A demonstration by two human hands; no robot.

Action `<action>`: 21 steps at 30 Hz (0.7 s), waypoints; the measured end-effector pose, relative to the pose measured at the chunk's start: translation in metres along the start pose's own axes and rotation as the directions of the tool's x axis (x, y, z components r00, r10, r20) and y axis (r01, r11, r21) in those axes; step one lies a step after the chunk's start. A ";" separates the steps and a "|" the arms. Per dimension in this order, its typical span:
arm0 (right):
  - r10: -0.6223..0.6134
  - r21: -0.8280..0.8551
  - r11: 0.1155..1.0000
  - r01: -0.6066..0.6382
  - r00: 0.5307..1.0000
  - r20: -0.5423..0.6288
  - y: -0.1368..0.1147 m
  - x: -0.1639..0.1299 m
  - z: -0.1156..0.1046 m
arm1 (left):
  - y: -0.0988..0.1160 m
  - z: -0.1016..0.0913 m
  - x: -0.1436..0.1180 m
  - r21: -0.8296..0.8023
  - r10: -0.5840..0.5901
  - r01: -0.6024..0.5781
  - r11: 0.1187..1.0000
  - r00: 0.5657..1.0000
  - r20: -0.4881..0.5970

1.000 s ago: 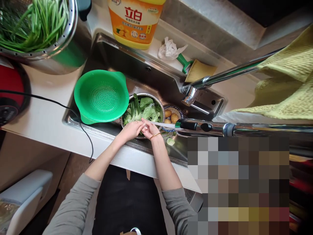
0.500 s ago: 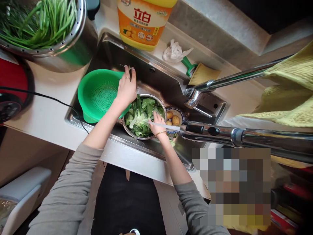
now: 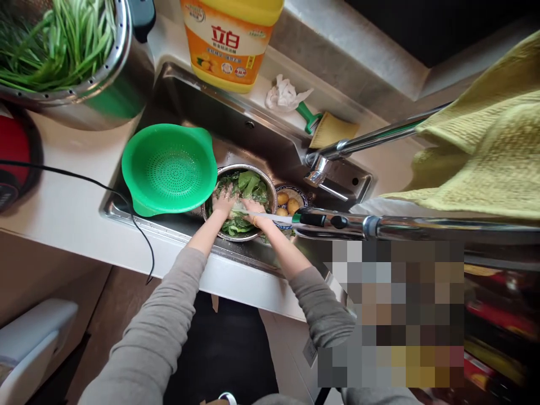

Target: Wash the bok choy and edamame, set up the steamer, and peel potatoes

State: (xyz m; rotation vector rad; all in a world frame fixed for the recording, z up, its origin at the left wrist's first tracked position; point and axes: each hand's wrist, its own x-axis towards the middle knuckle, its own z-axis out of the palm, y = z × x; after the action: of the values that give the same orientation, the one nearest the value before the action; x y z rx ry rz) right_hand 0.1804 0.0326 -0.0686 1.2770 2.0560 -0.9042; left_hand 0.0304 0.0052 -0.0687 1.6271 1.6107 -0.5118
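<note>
Both hands were down in the bowl (image 3: 240,239), over the greens (image 3: 248,181), side by side with a narrow gap between them. Left hand (image 3: 223,201) lay palm down, its fingers loosely spread on the leaves and pointing away from the person; right hand (image 3: 254,209) slanted in from the other side, fingers angled toward the left one, and whether its hidden fingertips pinched a leaf could not be told. Directly beneath the palms, the greens filled the bowl on every side of them, so neither hand was clearly nearer; the leaves were jumbled, with no single long axis to read. Water (image 3: 274,216) ran from the spout (image 3: 350,219) on the right, crossing toward the right hand and the gap. To the left, just beside the bowl, sat the colander (image 3: 171,169), its hollow facing up and the left hand nearer to it. On the opposite side, the potatoes (image 3: 292,205) lay on a plate (image 3: 301,194) close to the bowl, nearer the right hand. Bowl and plate stood in the sink (image 3: 181,107).
</note>
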 end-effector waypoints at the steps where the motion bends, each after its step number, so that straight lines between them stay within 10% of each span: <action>1: 0.012 0.027 1.000 -0.012 1.000 -0.016 0.001 -0.004 -0.005 | -0.005 -0.004 0.001 0.008 0.045 -0.045 0.999 0.999 0.000; 6: 0.134 0.127 0.987 -0.103 0.955 -0.266 -0.004 -0.003 0.000 | -0.016 -0.001 -0.005 0.012 0.127 -0.127 0.992 0.982 -0.138; 10: -0.040 -0.045 0.998 0.037 0.996 -0.083 -0.011 0.007 0.017 | -0.009 0.008 -0.006 0.022 0.014 -0.012 1.000 0.997 -0.075; 16: -0.106 0.105 0.989 0.108 0.994 -0.024 -0.011 -0.010 -0.005 | -0.009 -0.032 -0.024 -0.005 0.132 -0.132 0.991 0.987 0.090; 21: -0.059 0.295 0.941 0.166 0.939 -0.339 -0.006 -0.003 -0.041 | 0.007 -0.026 -0.024 -0.058 -0.040 0.024 0.998 0.955 -0.293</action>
State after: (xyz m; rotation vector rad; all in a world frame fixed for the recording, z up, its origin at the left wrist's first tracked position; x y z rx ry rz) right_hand 0.1720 0.0616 -0.0395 1.5806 2.3263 -1.1850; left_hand 0.0287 0.0103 -0.0330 1.7001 1.8529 -0.2469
